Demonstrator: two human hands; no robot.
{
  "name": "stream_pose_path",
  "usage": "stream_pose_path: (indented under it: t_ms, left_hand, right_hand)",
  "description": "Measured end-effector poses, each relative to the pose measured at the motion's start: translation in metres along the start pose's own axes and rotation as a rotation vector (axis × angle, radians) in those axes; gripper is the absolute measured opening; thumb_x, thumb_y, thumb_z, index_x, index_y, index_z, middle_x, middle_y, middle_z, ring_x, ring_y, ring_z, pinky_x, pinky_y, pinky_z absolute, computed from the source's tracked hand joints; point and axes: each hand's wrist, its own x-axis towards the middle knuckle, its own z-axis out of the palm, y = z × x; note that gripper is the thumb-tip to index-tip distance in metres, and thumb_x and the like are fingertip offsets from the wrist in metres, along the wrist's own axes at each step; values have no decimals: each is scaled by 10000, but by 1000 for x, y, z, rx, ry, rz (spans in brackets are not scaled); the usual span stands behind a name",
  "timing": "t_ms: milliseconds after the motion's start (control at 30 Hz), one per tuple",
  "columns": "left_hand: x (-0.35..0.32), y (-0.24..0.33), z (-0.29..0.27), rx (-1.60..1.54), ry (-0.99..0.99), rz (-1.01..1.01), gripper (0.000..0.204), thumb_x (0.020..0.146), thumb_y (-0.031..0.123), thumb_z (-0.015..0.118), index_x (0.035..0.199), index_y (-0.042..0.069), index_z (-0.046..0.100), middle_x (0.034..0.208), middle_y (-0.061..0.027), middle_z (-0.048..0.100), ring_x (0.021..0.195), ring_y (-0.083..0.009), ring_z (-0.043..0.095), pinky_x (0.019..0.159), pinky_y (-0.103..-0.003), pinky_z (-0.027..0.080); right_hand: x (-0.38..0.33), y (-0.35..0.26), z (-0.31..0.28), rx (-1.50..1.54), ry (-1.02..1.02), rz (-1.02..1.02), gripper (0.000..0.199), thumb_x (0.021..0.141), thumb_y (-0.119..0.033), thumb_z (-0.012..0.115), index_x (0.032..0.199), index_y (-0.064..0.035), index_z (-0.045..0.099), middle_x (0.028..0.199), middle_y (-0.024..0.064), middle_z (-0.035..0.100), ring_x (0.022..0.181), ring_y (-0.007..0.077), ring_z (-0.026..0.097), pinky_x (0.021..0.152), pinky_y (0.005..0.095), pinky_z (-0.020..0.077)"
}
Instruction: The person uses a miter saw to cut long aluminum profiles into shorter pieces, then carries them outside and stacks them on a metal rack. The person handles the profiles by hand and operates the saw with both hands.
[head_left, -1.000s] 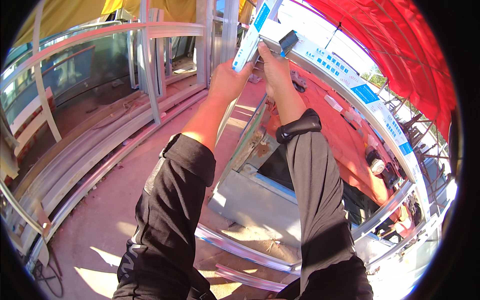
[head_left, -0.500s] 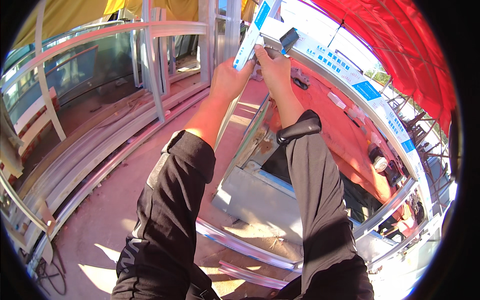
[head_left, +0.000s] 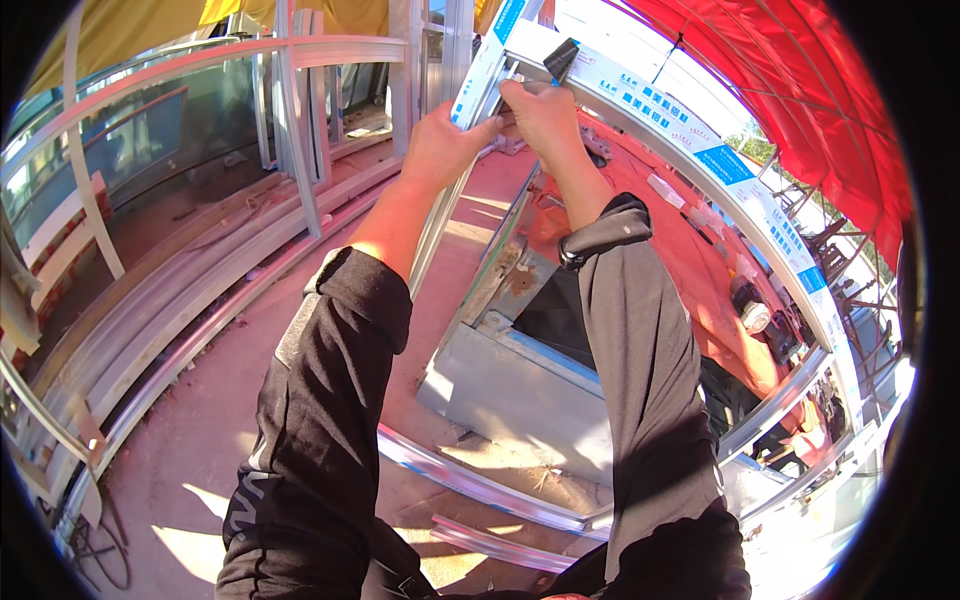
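Note:
An aluminium frame, wrapped in white and blue film, reaches from my hands round to the right. Its film-covered upright (head_left: pixel 478 82) is at the top middle, with the long top rail (head_left: pixel 655 108) curving off to the right. My left hand (head_left: pixel 438 152) is closed round the upright's lower visible part, thumb pointing right. Close by, my right hand (head_left: pixel 545 122) is curled at the frame's inner corner, thumb on top. What its fingers hold is hidden. Just above that hand, a small black block-like piece (head_left: pixel 562 60) sits against the rail.
Bare metal frames (head_left: pixel 300 150) stand at the left, with long profiles (head_left: pixel 190 270) stacked along the floor. A grey metal box (head_left: pixel 520 390) lies below my right arm. Tools (head_left: pixel 750 305) rest on the red sheet (head_left: pixel 650 240); a red tarp (head_left: pixel 800 100) hangs above.
My hands have moved slightly apart, the left one shifting left. More grey profile now shows between them. The whole view has also shifted a little.

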Motion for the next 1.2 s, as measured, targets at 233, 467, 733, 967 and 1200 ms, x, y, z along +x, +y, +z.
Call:
stream_pose_path:
  t_ms: [233, 467, 733, 967, 1200]
  left_hand:
    - [-1, -2, 0, -30, 2, 44, 606, 809, 509, 795, 1114, -7, 702, 943, -151, 749, 899, -253, 722, 795, -378, 550]
    - [0, -4, -1, -33, 18, 49, 678, 850, 586, 763, 1135, -26, 697, 908, -75, 706, 828, -128, 607, 764, -316, 510]
    - [-2, -5, -2, -25, 22, 51, 566, 905, 501, 709, 1115, -25, 697, 873, -128, 711, 814, -201, 652, 747, -365, 522]
    - [-1, -10, 1, -34, 33, 92, 530, 920, 462, 708, 1108, -33, 697, 854, -112, 711, 785, -163, 634, 728, -349, 518]
    - [-3, -10, -2, -25, 8, 77, 494, 920, 439, 715, 1079, -30, 707, 839, -100, 713, 773, -157, 634, 722, -352, 520]
  right_hand:
    - [-11, 6, 8, -190, 134, -163, 397, 845, -270, 680, 997, 94, 717, 787, 111, 717, 634, 163, 672, 570, 285, 533]
    - [-13, 11, 19, -5, 213, -90, 383, 817, -265, 719, 957, 91, 714, 764, 103, 688, 582, 146, 628, 484, 275, 491]
    - [-11, 24, 18, 246, 230, -91, 441, 948, -329, 707, 1088, 89, 685, 901, 127, 701, 713, 162, 663, 608, 290, 545]
    - [5, 34, 28, 300, 325, -231, 422, 1008, -305, 630, 1101, 103, 675, 933, 121, 710, 779, 169, 676, 664, 307, 562]
    - [8, 36, 41, 10, 561, -396, 415, 1017, -287, 579, 981, 110, 692, 808, 164, 717, 726, 222, 679, 689, 385, 523]
